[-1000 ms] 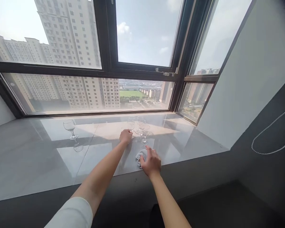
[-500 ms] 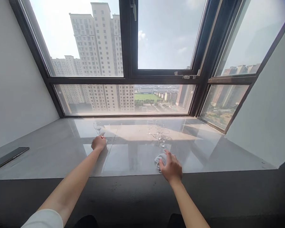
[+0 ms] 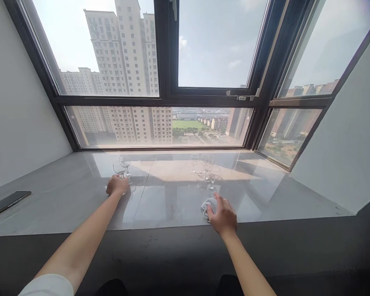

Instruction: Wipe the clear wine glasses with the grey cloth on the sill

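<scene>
My left hand (image 3: 117, 185) is closed round the stem of a clear wine glass (image 3: 119, 168) that stands on the glossy grey windowsill (image 3: 169, 201), at its left part. A second wine glass (image 3: 126, 163) stands just behind it, close to touching. My right hand (image 3: 223, 213) rests near the sill's front edge with its fingers curled over a small pale cloth (image 3: 206, 205). Several more wine glasses (image 3: 207, 169) stand in a cluster just beyond the cloth.
A dark phone (image 3: 6, 203) lies flat at the far left of the sill. Large dark-framed windows (image 3: 163, 98) close the back and right. White walls flank both ends, and a dark ledge (image 3: 172, 255) runs below the front edge.
My left hand has carried one glass from the right cluster leftward and now has it beside the lone glass. My right hand stayed on the cloth. The view swung left.
</scene>
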The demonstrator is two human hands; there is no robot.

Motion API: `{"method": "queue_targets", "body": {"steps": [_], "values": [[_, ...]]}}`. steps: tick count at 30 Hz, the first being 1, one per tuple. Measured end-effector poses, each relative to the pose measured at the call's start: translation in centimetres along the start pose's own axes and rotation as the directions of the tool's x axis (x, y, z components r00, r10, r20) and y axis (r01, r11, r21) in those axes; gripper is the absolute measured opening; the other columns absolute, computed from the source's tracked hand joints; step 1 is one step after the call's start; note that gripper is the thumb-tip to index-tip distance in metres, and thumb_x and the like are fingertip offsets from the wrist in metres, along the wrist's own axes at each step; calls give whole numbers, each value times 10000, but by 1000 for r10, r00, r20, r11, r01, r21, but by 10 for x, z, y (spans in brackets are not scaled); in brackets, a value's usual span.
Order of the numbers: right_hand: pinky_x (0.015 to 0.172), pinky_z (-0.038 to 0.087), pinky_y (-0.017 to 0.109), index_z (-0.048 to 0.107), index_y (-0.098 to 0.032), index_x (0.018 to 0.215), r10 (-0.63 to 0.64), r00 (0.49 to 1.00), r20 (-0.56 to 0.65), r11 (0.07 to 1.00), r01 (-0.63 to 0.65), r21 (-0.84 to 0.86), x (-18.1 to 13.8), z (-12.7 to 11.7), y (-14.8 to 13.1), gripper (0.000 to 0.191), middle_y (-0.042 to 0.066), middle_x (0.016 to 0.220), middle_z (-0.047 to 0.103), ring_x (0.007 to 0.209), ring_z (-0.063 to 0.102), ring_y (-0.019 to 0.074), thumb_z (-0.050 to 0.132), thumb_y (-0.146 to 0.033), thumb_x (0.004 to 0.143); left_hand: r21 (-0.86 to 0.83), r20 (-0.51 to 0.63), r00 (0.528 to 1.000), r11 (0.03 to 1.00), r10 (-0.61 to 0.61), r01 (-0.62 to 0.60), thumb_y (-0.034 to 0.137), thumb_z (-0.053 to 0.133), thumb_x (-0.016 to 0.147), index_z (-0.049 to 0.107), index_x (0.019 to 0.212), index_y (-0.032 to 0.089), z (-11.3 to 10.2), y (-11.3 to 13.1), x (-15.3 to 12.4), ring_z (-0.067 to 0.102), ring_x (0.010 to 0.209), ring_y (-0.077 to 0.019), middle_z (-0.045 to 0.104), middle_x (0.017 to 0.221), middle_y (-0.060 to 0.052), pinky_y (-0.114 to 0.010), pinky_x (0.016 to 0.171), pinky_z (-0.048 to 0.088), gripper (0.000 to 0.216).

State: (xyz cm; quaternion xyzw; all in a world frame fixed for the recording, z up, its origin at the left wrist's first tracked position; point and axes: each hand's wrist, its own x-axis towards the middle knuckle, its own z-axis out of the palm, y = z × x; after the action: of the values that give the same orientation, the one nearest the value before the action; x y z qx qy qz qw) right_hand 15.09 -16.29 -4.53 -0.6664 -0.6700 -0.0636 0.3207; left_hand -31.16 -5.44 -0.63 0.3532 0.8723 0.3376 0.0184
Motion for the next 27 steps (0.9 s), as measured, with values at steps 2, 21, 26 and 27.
{"method": "queue_targets", "body": {"steps": [2,21,26,27], "values": [[820,384,321,462,-213,1267,-1,1000,-3,1000,1,1,0,0,0,405,73,1050,618,990,552,233,487,-342,884,-37,-108,994,999,-33,29,501,676,659,458,1231,169,-1,4,-11,509,1157,-377,491,1305,-212,-471,869,466,696],[855,386,359,298,-161,1399,76,997,-19,993,-74,94,1,-5,-5,615,104,1090,621,995,555,252,504,-299,836,-428,562,526,769,638,-474,371,717,683,643,1121,144,97,212,-252,639,845,-208,694,975,-106,-274,703,436,499],[843,401,370,203,-159,1447,55,998,-41,993,-50,108,0,-1,-1,672,99,1082,616,992,558,259,473,-330,855,-400,542,585,797,603,-452,391,690,717,692,1054,160,123,238,-270,638,978,-249,712,1031,-128,-313,808,423,408],[845,401,371,196,-163,1449,55,997,-50,993,-49,109,0,0,-1,676,97,1082,616,994,557,259,472,-329,855,-396,540,590,800,600,-451,381,679,730,710,991,166,126,242,-271,647,951,-239,723,984,-120,-310,801,423,339]]}}
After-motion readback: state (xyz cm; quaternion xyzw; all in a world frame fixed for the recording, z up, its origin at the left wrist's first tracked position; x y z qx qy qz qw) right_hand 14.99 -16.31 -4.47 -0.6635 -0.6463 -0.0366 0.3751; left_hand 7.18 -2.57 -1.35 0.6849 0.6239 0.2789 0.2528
